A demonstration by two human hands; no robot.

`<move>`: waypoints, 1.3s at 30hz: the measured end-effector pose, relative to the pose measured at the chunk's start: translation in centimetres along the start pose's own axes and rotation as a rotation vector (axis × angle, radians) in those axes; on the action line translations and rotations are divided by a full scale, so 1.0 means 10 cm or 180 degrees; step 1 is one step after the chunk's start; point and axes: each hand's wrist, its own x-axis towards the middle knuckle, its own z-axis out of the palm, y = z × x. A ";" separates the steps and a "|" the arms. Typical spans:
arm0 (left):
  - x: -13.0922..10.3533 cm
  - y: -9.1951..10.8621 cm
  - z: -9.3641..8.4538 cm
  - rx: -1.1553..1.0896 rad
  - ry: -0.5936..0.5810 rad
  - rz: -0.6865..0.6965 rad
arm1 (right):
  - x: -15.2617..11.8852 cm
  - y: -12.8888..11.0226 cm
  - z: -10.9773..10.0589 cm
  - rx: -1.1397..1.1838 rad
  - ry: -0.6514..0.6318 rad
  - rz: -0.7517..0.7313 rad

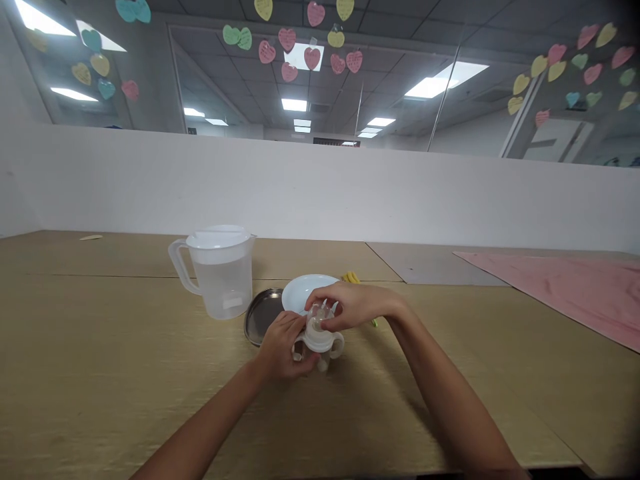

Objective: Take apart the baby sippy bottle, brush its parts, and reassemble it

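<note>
A small clear baby bottle (320,344) with a white collar and two side handles stands in front of me, near the middle of the table. My left hand (284,345) is closed around its left side and handle, the thumb across the front. From above and to the right, my right hand (356,305) curls its fingers around the clear domed top (316,313) of the bottle. The top sits over the collar; whether it is fastened I cannot tell. Just behind my hands lie a white plate (299,291) and a dark metal tray (256,325).
A translucent lidded pitcher (224,280) stands at the back left. Something yellow (351,277) with a green end shows partly behind my right wrist. A pink cloth (565,287) covers the right of the wooden table (125,347). A white wall (300,193) rises behind.
</note>
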 end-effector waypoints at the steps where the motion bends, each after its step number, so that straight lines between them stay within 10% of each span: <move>1: 0.00 0.00 0.00 0.0003 0.0010 -0.0015 | 0.00 0.00 0.00 0.0019 -0.0019 -0.0006; 39: -0.04 0.04 0.02 0.0010 0.0013 -0.0098 | 0.00 0.01 -0.02 0.0140 -0.0108 -0.0061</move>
